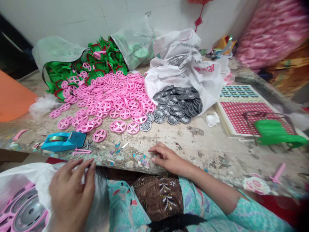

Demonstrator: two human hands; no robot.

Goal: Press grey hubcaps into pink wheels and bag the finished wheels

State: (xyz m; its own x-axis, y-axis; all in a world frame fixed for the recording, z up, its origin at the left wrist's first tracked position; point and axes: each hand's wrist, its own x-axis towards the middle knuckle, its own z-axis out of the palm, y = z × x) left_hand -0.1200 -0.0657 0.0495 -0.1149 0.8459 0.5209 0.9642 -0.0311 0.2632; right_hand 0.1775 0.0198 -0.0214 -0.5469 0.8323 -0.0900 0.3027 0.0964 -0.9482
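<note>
At the lower left, my left hand point(72, 195) is over the side of a white plastic bag point(21, 170), its fingers stretched out and nothing visible in them. Inside that bag are pink wheels fitted with grey discs point(31, 211). My right hand point(167, 158) rests on the table's front edge, fingers slightly bent and apart, holding nothing. Beyond it lies a heap of pink spoked wheel rings point(120, 93). Grey round discs point(177, 104) spill from a white printed bag point(178, 71) beside the heap. Several discs touch the nearest pink rings.
A blue tape dispenser point(63, 141) stands near the front edge, beside small pink pins point(82, 151). Green plastic parts point(103, 58) fill bags at the back. On the right are sticker sheets point(251, 112), glasses point(248, 129) and a green piece point(275, 132). A pink-filled sack point(272, 35) stands behind.
</note>
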